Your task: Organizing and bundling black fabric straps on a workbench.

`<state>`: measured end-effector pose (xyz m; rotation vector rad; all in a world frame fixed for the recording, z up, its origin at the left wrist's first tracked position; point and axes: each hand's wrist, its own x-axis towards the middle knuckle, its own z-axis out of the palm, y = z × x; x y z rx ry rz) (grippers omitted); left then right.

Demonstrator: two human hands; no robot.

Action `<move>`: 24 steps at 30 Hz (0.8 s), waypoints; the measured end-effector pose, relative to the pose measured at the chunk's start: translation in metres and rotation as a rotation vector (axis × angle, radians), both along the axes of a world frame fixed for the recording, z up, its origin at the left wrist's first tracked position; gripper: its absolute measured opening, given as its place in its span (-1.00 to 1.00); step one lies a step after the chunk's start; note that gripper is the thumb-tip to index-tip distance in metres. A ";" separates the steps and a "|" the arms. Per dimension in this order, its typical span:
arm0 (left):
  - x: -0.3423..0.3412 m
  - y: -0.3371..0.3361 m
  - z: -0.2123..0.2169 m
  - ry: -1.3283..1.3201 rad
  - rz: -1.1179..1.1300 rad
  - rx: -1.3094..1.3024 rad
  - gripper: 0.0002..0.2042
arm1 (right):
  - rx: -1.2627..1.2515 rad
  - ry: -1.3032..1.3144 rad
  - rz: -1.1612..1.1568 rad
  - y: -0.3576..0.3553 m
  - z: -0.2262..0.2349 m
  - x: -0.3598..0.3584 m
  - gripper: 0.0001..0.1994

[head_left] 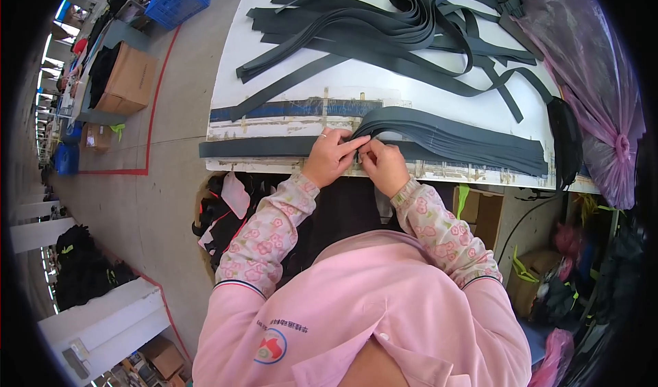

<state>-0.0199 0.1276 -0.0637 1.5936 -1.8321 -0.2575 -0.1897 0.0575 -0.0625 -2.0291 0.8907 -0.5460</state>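
Note:
A stack of dark grey webbing strips [452, 137] lies along the near edge of the white table, its left end curling up between my hands. My left hand [332, 155] pinches at that curled end, index finger reaching across toward the right. Close beside it, my right hand [382, 164] has its fingers pressed together on the same end of the strips. A single flat grey strip [257, 146] runs out to the left under my left hand. The exact grip of the fingertips is partly hidden.
More loose grey strips [356, 27] lie tangled over the far part of the table [229, 58]. A purple plastic bag [596, 79] and a black pouch [566, 140] are at the right edge. Cartons [127, 79] and a blue crate [179, 0] stand left beyond the aisle.

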 end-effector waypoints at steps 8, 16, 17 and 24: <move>0.002 0.001 0.000 0.028 -0.003 -0.006 -0.56 | -0.095 0.027 -0.032 0.005 -0.008 0.007 -0.95; -0.001 0.000 0.000 0.037 -0.002 -0.010 -0.56 | 0.292 -0.012 -0.122 -0.032 0.005 -0.052 -0.86; -0.002 0.000 0.001 0.045 -0.001 -0.012 -0.56 | 0.257 0.000 -0.142 -0.042 0.006 -0.072 -0.87; 0.000 0.001 0.002 -0.007 -0.006 -0.015 -0.55 | 0.187 0.006 -0.269 -0.066 0.005 -0.159 -0.93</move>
